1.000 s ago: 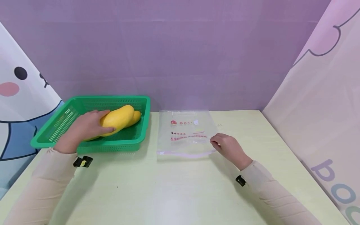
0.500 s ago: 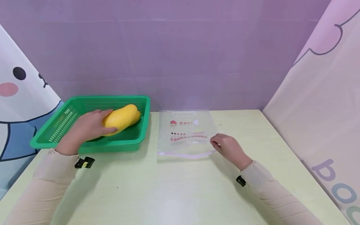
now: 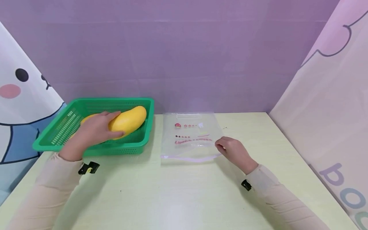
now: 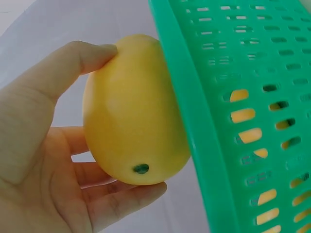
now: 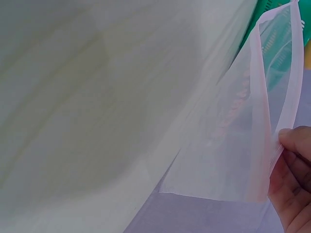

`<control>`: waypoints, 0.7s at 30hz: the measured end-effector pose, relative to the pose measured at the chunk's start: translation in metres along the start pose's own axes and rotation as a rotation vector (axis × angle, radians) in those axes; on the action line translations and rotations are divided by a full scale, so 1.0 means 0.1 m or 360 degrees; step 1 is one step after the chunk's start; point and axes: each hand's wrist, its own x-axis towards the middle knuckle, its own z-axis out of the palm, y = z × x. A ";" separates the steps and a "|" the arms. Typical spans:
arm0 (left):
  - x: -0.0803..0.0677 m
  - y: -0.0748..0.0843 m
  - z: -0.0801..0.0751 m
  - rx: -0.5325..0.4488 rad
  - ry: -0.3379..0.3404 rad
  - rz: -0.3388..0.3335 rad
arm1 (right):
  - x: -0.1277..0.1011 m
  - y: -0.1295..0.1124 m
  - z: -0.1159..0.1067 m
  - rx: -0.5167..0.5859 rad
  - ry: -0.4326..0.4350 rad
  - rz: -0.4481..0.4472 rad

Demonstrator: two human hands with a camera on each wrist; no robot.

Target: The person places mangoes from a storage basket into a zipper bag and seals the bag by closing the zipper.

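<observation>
The left hand (image 3: 96,131) grasps a mango (image 3: 129,121) inside the outline of the green basket (image 3: 138,149), which stands at ten o'clock on the table (image 3: 178,191). The thumb lies on the mango's near side and the fingers on its far side. The mango slants toward two o'clock, its far tip near the basket's three o'clock wall. The left wrist view shows part of the mango behind the basket rim, so whether it rests on the basket floor is hard to tell. More yellow fruit (image 3: 87,117) shows at eleven o'clock of the left hand.

The clear bag (image 3: 189,148) lies near twelve o'clock, its far edge at the table's back edge, just before the purple cloth (image 3: 184,57). A narrow strip of tabletop separates it from the basket. The right hand (image 3: 234,151) pinches the bag's lip between thumb and fingers near its four o'clock corner; the right wrist view shows the two lips parted there, leaving a gap into the bag. The mouth faces six o'clock, and from it the tabletop gives broad room toward the person, with more room at three o'clock, beyond the right hand.
</observation>
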 end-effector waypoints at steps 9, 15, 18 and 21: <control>-0.02 0.10 0.01 -0.0019 0.0038 0.0045 | 0.00 0.00 0.01 -0.0002 0.0007 0.0006; -0.05 0.20 0.03 -0.0033 0.0047 0.0081 | 0.00 0.00 0.02 -0.0001 -0.0011 0.0019; -0.05 0.24 0.04 -0.0035 0.0047 0.0095 | 0.00 0.00 0.01 -0.0003 -0.0021 0.0026; -0.06 0.28 0.04 -0.0038 0.0047 0.0103 | 0.00 0.00 0.01 -0.0002 -0.0026 0.0029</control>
